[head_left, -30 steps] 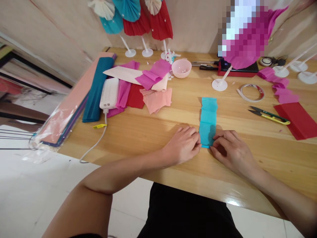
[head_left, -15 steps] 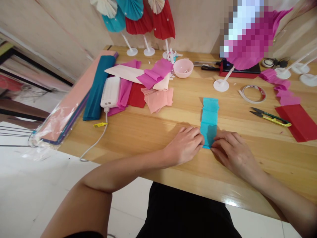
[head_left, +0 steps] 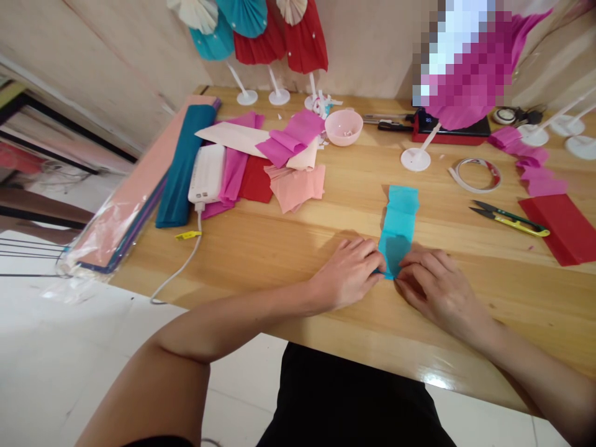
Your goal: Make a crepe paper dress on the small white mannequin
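A strip of blue crepe paper [head_left: 400,217] lies on the wooden table, its far end flat and faintly creased. My left hand [head_left: 351,273] pinches the near left corner of the strip, fingers curled together. At the near right corner, my right hand [head_left: 433,279] grips the same edge between thumb and fingertips. The near edge between the hands looks narrowly folded, though the fingertips partly cover it. Right of the strip lie thread snips [head_left: 510,218] with a yellow and green handle, apart from my hand.
Behind are a pink bowl [head_left: 343,129], peach crepe paper [head_left: 298,186], a white power bank [head_left: 207,174] with a cable, and a white stand [head_left: 416,159] bearing a magenta paper dress. Red paper [head_left: 559,230] and a coiled tape [head_left: 477,175] lie right. Teal paper [head_left: 186,164] lies left.
The far end of the blue strip has swung slightly right, so the strip now slants. Both hands stay at its near edge, almost unmoved.
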`<state>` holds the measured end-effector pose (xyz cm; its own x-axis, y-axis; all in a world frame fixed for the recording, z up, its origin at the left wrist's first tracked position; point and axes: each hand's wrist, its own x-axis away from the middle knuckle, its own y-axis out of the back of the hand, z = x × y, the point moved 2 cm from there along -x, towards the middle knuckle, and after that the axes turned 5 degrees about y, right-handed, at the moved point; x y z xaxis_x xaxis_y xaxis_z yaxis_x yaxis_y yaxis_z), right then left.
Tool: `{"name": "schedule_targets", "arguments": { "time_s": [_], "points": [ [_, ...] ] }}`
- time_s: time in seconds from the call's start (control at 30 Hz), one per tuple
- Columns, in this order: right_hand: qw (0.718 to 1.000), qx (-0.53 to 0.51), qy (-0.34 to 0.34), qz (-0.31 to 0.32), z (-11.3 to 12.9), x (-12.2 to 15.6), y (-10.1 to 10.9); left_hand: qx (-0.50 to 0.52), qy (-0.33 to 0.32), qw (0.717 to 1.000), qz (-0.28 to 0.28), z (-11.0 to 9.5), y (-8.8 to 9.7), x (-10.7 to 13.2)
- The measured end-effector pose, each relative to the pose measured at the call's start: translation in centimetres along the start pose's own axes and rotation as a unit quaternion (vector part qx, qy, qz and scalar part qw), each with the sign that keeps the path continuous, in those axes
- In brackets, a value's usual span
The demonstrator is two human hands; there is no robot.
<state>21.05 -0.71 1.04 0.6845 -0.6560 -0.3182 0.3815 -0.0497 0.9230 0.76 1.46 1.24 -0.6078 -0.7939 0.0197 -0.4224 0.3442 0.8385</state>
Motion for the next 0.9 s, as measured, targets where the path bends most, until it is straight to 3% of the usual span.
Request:
{"name": "schedule_targets", "arguments": {
  "time_s": [0.3,0.5,0.9],
  "points": [
    [0.997,0.063,0.04,0.013,0.26,0.42,-0.14,-0.008,-0.017,1.0,-0.007,0.05,-0.15,0.02],
    [0.999,0.031,0.0,0.035,-0.06,0.19,-0.11,-0.026,-0.028,0.999,0.006,-0.18,-0.18,-0.03],
    [0.999,-0.049,-0.017,0.016,-0.11,-0.21,-0.41,-0.096,-0.059,0.994,-0.005,-0.44,-0.48,0.03]
  ]
}}
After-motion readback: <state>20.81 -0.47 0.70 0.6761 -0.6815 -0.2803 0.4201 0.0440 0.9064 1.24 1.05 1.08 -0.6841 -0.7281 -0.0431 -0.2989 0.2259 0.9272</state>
